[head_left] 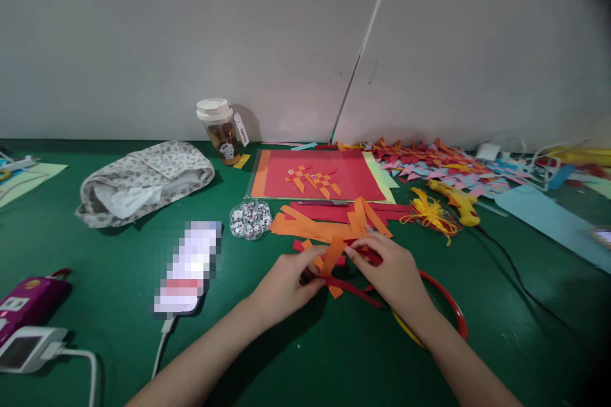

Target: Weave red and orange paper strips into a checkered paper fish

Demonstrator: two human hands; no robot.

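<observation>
My left hand (291,280) is closed, thumb and fingers pinching crossed paper strips. One is an orange paper strip (333,255) standing up from the fingers; another is a red paper strip (356,292) slanting down to the right. Close beside it, my right hand (384,261) pinches at the strips' upper end, its fingertips partly hiding what they grip. Beneath my right wrist lies a curved red handle (449,299) with a yellow inner edge, mostly covered. Loose orange strips (310,226) and red strips (401,211) lie just beyond both hands.
Two woven paper fish (312,179) lie on a red sheet (353,168). Around them are a box of googly eyes (251,219), yellow string (432,215), a yellow glue gun (456,200), a phone (191,267), a cup (219,130) and a cloth bundle (146,184). A partition (191,44) stands behind.
</observation>
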